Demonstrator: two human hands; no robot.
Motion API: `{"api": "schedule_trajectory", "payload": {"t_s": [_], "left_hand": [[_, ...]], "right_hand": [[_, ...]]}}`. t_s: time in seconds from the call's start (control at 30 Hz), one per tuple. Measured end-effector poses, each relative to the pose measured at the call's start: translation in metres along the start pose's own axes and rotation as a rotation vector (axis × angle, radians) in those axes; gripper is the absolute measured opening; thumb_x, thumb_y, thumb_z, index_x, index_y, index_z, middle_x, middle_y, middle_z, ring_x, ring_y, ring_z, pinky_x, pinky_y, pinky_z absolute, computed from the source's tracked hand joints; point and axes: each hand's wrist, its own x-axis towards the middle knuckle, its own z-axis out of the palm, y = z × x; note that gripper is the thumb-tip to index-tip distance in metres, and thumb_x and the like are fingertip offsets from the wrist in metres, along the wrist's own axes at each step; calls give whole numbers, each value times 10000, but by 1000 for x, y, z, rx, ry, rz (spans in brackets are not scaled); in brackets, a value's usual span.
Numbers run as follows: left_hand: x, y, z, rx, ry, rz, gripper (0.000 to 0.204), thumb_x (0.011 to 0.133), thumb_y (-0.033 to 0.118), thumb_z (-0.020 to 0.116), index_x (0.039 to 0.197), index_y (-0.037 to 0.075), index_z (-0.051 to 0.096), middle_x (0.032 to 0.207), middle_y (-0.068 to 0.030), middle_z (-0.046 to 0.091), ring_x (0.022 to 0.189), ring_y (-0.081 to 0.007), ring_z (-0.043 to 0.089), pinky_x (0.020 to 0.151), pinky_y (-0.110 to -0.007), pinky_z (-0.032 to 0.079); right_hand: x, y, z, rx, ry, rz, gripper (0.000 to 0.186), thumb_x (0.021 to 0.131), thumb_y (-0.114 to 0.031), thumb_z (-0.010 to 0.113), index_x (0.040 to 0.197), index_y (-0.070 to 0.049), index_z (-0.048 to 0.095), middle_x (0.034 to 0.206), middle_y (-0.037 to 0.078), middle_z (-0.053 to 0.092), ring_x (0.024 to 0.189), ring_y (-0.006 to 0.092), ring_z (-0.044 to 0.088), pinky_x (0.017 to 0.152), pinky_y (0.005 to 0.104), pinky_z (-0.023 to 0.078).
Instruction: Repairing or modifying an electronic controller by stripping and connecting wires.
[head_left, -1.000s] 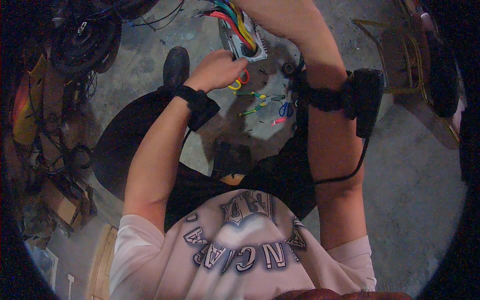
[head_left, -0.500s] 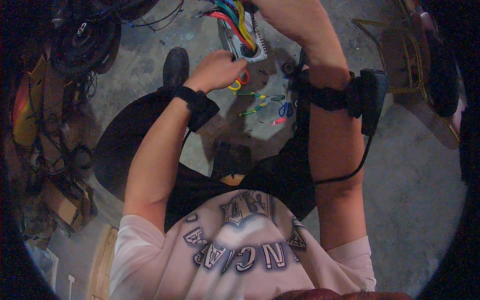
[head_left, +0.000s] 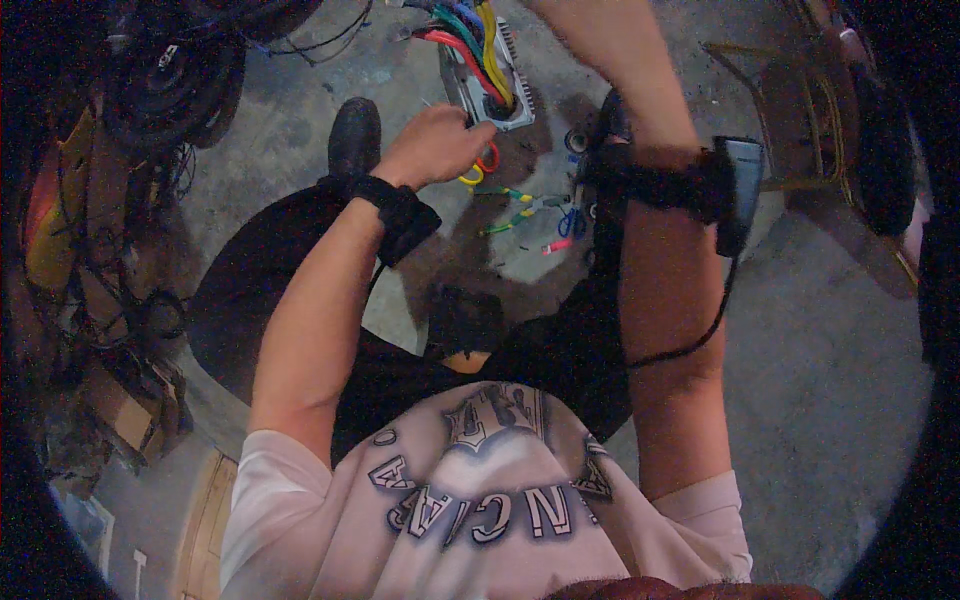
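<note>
A silver motor controller, a finned metal box (head_left: pixel 516 119), is at the top middle above the floor. Thick red, black, green, blue and yellow wires (head_left: pixel 487 62) come out of its near end. My left hand (head_left: pixel 435 145) is closed at the box's near left corner, its fingertips partly hidden. At the top edge, right of the box, only the back part of my right hand (head_left: pixel 585 25) shows; its fingers are out of the picture. Just below my left hand lie red and yellow loops (head_left: pixel 481 168), seemingly scissor handles.
On the floor between my legs lie pliers with green-yellow handles (head_left: pixel 523 205), a small pink-red piece (head_left: pixel 557 245) and a roll of tape (head_left: pixel 576 140). Dark cables and cardboard (head_left: pixel 125 410) crowd the left. A yellowish metal frame (head_left: pixel 800 185) stands at right.
My right wrist has turned, and its strapped device now shows a paler face. The right hand has shifted slightly up. The controller sits a little lower; my left hand stays at its corner.
</note>
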Motion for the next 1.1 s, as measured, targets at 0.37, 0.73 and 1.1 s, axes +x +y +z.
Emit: {"api": "schedule_trajectory", "payload": {"t_s": [0.37, 0.73, 1.1], "left_hand": [[-6, 3, -1, 22, -23, -36, 440, 950, 373, 459, 983, -1, 688, 954, -320, 644, 929, -492, 615, 862, -543, 481], [-4, 5, -6, -89, -61, -93, 549, 913, 429, 519, 922, -97, 673, 944, -345, 645, 926, -501, 628, 855, -531, 488], [15, -5, -8, -19, -36, -24, 544, 900, 444, 499, 949, -66, 683, 956, -326, 648, 922, -500, 621, 846, -528, 485]], "right_hand": [[-25, 48, 61, -261, -291, 3, 213, 745, -99, 621, 879, 27, 728, 847, 272, 681, 826, 433, 685, 763, 500, 562], [-24, 43, 66, -359, -351, -23, 183, 776, -83, 613, 882, 21, 720, 883, 265, 690, 828, 436, 685, 750, 489, 571], [-8, 63, 84, -313, -364, -52, 177, 787, -97, 618, 885, 12, 717, 842, 243, 694, 799, 403, 698, 728, 464, 577]]}}
